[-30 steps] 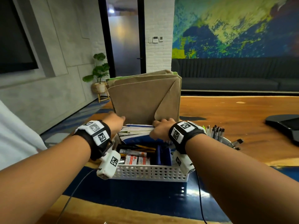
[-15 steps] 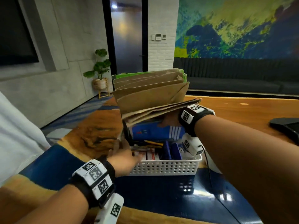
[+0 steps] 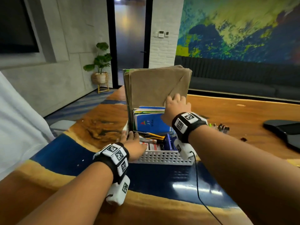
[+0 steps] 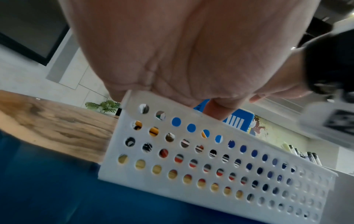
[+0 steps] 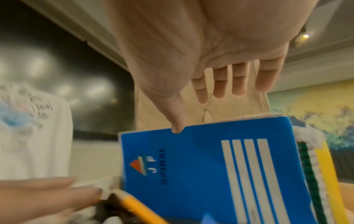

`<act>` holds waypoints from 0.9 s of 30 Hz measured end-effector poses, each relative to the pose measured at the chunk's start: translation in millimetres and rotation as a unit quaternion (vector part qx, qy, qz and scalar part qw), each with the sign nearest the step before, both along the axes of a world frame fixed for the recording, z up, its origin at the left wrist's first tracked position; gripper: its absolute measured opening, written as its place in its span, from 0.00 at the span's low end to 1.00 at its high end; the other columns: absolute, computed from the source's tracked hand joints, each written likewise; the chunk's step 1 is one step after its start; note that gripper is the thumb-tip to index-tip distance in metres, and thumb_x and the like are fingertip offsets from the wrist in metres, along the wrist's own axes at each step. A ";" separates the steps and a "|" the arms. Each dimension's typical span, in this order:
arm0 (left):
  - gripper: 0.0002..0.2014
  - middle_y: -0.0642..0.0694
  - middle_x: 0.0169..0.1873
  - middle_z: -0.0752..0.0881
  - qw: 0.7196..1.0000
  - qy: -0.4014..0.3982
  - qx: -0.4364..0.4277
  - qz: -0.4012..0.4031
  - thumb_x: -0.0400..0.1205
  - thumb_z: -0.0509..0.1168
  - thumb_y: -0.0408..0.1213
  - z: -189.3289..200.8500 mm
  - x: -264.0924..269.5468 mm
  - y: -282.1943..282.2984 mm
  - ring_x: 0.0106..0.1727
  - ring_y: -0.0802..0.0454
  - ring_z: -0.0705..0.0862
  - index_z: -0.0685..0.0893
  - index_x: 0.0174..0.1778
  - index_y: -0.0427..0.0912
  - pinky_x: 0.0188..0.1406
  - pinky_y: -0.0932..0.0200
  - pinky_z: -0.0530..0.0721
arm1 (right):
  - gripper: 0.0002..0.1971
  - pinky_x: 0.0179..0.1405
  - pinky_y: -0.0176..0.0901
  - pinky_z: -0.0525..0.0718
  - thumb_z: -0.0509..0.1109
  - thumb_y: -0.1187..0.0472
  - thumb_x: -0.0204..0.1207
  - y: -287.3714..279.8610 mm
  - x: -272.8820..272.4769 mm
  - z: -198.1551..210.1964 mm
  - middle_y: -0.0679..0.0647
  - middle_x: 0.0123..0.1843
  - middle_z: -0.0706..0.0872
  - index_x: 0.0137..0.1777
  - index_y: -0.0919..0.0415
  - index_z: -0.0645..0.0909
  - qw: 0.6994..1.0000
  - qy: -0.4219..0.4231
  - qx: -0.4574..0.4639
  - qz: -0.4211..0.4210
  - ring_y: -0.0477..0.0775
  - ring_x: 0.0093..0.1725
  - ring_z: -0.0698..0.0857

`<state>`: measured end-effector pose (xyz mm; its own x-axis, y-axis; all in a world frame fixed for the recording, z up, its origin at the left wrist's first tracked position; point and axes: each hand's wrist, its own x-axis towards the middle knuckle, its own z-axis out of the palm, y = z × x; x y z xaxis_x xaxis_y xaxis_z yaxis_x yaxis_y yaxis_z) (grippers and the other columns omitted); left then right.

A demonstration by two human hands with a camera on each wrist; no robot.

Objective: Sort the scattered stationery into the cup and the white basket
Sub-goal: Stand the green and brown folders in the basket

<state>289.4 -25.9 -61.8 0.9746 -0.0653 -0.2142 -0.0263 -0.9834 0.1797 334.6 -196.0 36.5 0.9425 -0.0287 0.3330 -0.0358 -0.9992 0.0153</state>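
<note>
At basket rear: right hand [image 3: 176, 106] fingers [image 5: 237, 78] straight, spread, against upright brown envelopes [image 3: 155, 88].
Left hand [image 3: 133, 143]: fingers relaxed on white basket [image 3: 162, 158] rim.

Room: grey panelled wall [image 3: 53, 65] at 10 o'clock; potted plant [image 3: 100, 62]; dark glass door [image 3: 129, 38] at 12; blue-green mural [image 3: 240, 28], dark sofa [image 3: 243, 78] at 2.

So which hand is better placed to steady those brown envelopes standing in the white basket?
Right. The right hand already lies with straight fingers against the brown envelopes. The left hand is lower, at the white basket front corner.
</note>
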 end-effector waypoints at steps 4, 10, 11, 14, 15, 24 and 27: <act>0.36 0.36 0.88 0.45 0.999 -0.024 -0.026 0.004 0.90 0.50 0.52 -4.5 0.0 -1.5 0.88 0.35 0.42 0.44 0.89 0.40 0.85 0.38 0.37 | 0.28 0.67 0.61 0.75 0.69 0.39 0.74 -17.7 -73.5 -18.5 0.54 0.70 0.73 0.73 0.47 0.72 0.996 0.007 0.084 0.031 0.62 0.71 0.72; 0.36 0.37 0.88 0.41 0.998 -0.029 -0.054 0.011 0.89 0.52 0.52 0.8 -6.6 -5.7 0.88 0.33 0.40 0.39 0.88 0.51 0.85 0.37 0.40 | 0.16 0.65 0.57 0.78 0.67 0.45 0.79 -100.2 -140.8 -52.7 0.52 0.65 0.75 0.64 0.48 0.77 0.990 0.028 0.131 -0.043 0.59 0.67 0.75; 0.36 0.37 0.88 0.41 0.999 -0.019 -0.044 0.013 0.87 0.48 0.56 0.9 -5.1 -4.3 0.88 0.33 0.39 0.39 0.88 0.52 0.85 0.36 0.39 | 0.17 0.66 0.56 0.79 0.67 0.50 0.80 -113.1 -143.9 -57.9 0.54 0.66 0.75 0.67 0.50 0.76 0.989 0.051 0.131 -0.047 0.59 0.68 0.76; 0.42 0.38 0.88 0.38 0.999 0.028 -0.007 0.028 0.74 0.35 0.64 -0.3 0.0 0.1 0.87 0.36 0.33 0.37 0.87 0.58 0.84 0.33 0.36 | 0.22 0.69 0.59 0.80 0.66 0.55 0.82 -135.6 -142.1 -74.4 0.59 0.72 0.72 0.74 0.58 0.70 0.983 0.125 0.121 -0.051 0.65 0.70 0.78; 0.39 0.38 0.88 0.39 0.999 0.018 -0.016 0.037 0.79 0.39 0.63 -0.7 0.1 -1.3 0.87 0.35 0.34 0.38 0.87 0.58 0.85 0.34 0.36 | 0.24 0.71 0.60 0.79 0.66 0.55 0.82 -138.2 -140.1 -78.6 0.59 0.74 0.71 0.76 0.59 0.68 0.982 0.135 0.121 -0.049 0.67 0.72 0.77; 0.28 0.40 0.88 0.37 0.998 0.044 -0.011 0.045 0.91 0.42 0.46 24.0 -12.7 -14.4 0.87 0.35 0.33 0.48 0.89 0.53 0.85 0.37 0.33 | 0.32 0.75 0.62 0.74 0.70 0.56 0.80 -135.5 -102.5 -82.6 0.61 0.78 0.70 0.81 0.60 0.62 0.972 0.159 0.172 -0.022 0.69 0.76 0.73; 0.26 0.39 0.87 0.36 1.000 0.016 0.005 0.012 0.89 0.41 0.42 14.9 7.5 -9.1 0.87 0.31 0.35 0.58 0.85 0.46 0.84 0.32 0.34 | 0.31 0.74 0.63 0.75 0.71 0.55 0.80 -133.9 -93.7 -82.3 0.61 0.75 0.72 0.79 0.60 0.65 0.972 0.162 0.167 -0.017 0.69 0.74 0.74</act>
